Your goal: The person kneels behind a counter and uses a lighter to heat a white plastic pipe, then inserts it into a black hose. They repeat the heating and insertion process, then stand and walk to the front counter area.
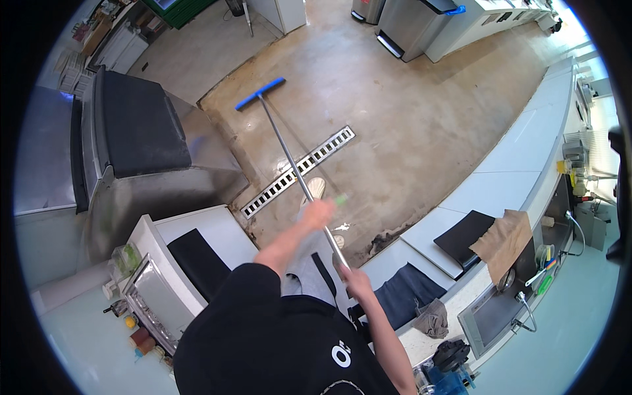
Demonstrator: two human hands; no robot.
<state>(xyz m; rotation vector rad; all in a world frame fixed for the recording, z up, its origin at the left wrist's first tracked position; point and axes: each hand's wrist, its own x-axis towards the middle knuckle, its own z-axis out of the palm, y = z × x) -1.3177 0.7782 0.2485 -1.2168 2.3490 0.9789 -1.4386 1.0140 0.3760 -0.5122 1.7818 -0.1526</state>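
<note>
A long-handled floor squeegee (pixel 293 164) slants away from me, its blue head (pixel 261 94) resting on the wet-looking brown floor. My left hand (pixel 319 214) is closed around the metal pole about midway along the part near me. Lower down, close to my waist, my right hand (pixel 357 283) grips the pole near its end. Beside my left fingers shows a small green thing (pixel 340 199), too blurred to name. The pole passes over a slotted floor drain (pixel 299 172), and a light-coloured shoe (pixel 316 187) shows beneath it.
Left stands a large steel appliance with a dark cover (pixel 141 125). White counters (pixel 487 164) run along the right, with a sink (pixel 487 322), a brown cloth (pixel 503 240) and a grey rag (pixel 432 319). Steel bins (pixel 411 29) stand at the far side.
</note>
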